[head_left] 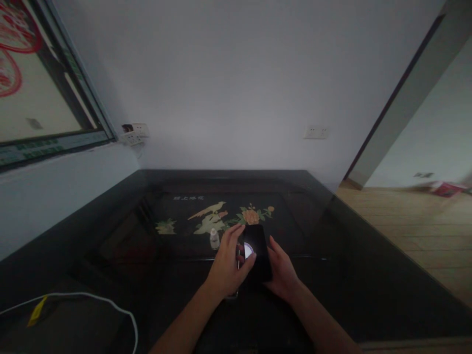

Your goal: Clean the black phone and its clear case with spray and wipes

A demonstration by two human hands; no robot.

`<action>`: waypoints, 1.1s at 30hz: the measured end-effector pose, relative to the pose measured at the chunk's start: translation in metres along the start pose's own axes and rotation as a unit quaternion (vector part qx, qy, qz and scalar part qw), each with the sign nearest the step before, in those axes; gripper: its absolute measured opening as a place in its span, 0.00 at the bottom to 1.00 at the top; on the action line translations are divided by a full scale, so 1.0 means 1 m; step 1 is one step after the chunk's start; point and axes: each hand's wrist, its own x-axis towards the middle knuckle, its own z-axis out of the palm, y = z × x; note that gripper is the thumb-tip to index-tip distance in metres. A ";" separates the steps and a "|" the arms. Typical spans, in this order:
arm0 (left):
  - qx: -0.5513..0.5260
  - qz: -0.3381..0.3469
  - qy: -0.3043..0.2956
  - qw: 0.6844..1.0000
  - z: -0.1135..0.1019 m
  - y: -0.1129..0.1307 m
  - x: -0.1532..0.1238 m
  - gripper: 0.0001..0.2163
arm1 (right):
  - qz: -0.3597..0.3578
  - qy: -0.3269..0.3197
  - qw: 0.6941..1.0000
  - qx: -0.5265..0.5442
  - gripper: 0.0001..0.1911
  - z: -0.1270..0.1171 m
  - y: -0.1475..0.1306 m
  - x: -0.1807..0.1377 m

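A black phone (258, 248) is held above the dark glass-topped table (332, 275). My right hand (282, 273) grips it from the right side and underneath. My left hand (228, 265) lies over the phone's left edge, its thumb beside a small round white glowing object (248, 250) on the phone's face. A small white bottle (214, 239) stands on the table just left of my left hand.
The tabletop carries a painted bird and flower picture (217, 216). A white cable with a yellow tag (84, 300) runs over the near left corner. Wall sockets (134, 133) sit at the back left, and wooden floor (413, 231) opens to the right.
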 end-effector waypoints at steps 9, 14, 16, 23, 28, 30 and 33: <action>-0.022 0.018 0.015 0.999 -0.004 -0.014 0.003 0.23 | -0.009 -0.007 1.000 0.019 0.31 -0.002 0.000 0.003; 0.053 0.060 -0.012 0.997 -0.009 -0.003 0.002 0.28 | -0.010 -0.003 1.000 0.018 0.30 -0.003 0.000 0.003; 0.107 0.101 -0.036 0.988 -0.011 0.003 0.002 0.30 | -0.012 -0.003 1.000 0.020 0.30 -0.006 0.001 0.004; 0.162 0.155 -0.010 0.974 -0.012 0.007 0.002 0.27 | -0.011 -0.003 1.000 0.018 0.32 -0.010 0.002 0.004; 0.218 0.181 -0.042 0.958 -0.010 0.008 0.002 0.28 | -0.014 0.000 0.999 0.030 0.33 -0.008 0.000 0.005; 0.222 0.186 -0.063 0.955 -0.009 0.010 0.001 0.29 | -0.018 0.006 0.999 0.032 0.32 -0.008 -0.001 0.004; 0.223 0.188 -0.079 0.953 -0.009 0.011 0.001 0.27 | -0.024 0.006 0.999 0.038 0.31 -0.009 -0.001 0.004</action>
